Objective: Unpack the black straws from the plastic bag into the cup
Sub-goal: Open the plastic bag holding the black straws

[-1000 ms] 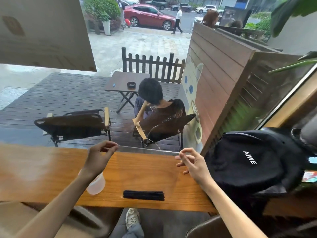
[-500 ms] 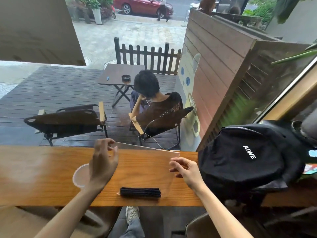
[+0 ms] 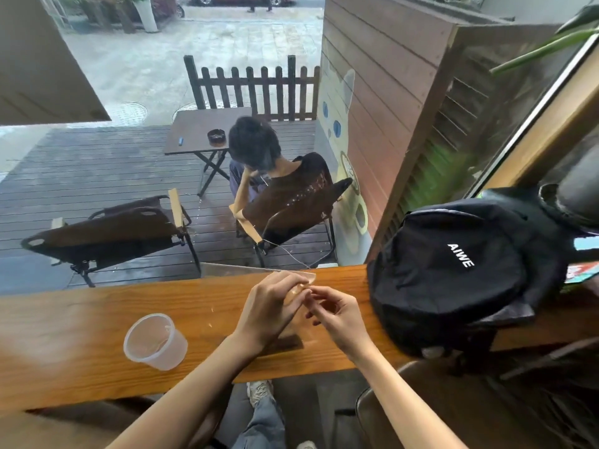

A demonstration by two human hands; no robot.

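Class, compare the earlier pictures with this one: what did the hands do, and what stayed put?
Both hands came together: left hand and right hand now pinch the plastic bag at its top edge. Cup, straws and backpack stayed on the counter.

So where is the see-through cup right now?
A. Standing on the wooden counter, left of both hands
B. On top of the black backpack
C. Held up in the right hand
A: the cup stands on the wooden counter, left of the left hand and right hand, neither touching it.
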